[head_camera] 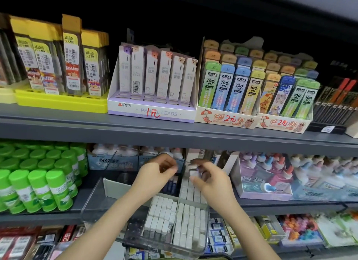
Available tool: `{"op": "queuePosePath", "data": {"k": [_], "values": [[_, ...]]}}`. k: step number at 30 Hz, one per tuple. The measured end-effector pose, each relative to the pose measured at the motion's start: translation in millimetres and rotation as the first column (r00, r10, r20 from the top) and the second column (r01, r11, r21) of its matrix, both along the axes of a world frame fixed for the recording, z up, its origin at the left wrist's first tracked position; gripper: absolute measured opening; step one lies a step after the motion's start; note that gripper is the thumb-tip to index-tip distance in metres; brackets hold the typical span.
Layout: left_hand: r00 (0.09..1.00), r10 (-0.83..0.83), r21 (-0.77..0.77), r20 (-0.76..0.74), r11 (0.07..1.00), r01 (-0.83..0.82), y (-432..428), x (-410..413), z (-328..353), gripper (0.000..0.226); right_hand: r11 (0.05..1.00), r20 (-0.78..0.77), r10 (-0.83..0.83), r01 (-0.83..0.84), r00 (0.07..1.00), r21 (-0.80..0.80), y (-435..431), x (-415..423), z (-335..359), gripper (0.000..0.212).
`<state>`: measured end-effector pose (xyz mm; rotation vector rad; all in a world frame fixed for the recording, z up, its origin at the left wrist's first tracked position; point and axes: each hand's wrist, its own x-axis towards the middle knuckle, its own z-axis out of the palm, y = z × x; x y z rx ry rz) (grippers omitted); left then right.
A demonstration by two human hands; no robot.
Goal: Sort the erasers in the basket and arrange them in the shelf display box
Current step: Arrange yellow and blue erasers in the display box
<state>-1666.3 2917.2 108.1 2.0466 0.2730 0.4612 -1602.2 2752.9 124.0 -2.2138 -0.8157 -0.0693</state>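
Observation:
A clear plastic display box (205, 238) juts out from the middle shelf, filled with several rows of white erasers (182, 219) standing on end. My right hand (210, 179) is raised over the back of the box and pinches a small stack of white erasers (193, 169) between thumb and fingers. My left hand (157, 173) hovers just to its left with curled fingertips; whether it holds anything is not visible. The basket is out of view.
Green glue sticks (38, 184) crowd the left of the middle shelf, glue bottles (271, 174) the right. A white box wall (116, 188) stands left of the erasers. The upper shelf carries pencil lead boxes (153, 85). Packaged stationery fills the lower shelf (290, 232).

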Motion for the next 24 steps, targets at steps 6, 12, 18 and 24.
{"op": "queuePosePath", "data": {"k": [6, 12, 18, 24], "values": [[0.999, -0.028, 0.534, -0.041, 0.844, 0.045, 24.3, -6.1, -24.0, 0.033, 0.917, -0.499, 0.048, 0.159, 0.865, 0.365, -1.9, 5.7, 2.8, 0.029], [0.982, -0.185, 0.694, 0.049, 0.713, 0.100, 40.2, -5.1, -40.4, 0.036, 0.926, -0.507, 0.055, 0.146, 0.860, 0.349, -0.3, -4.9, -10.4, 0.012], [0.973, -0.221, 0.778, -0.059, 0.601, 0.184, 43.6, 0.3, -39.7, 0.039, 0.967, -0.292, -0.155, 0.206, 0.944, 0.151, 10.5, -6.6, -6.9, 0.023], [0.963, -0.122, 0.773, -0.240, 0.576, 0.266, 31.3, -1.0, -30.8, 0.076, 0.967, -0.016, -0.234, 0.231, 0.972, -0.106, 25.2, 7.9, 0.8, 0.032]]}}
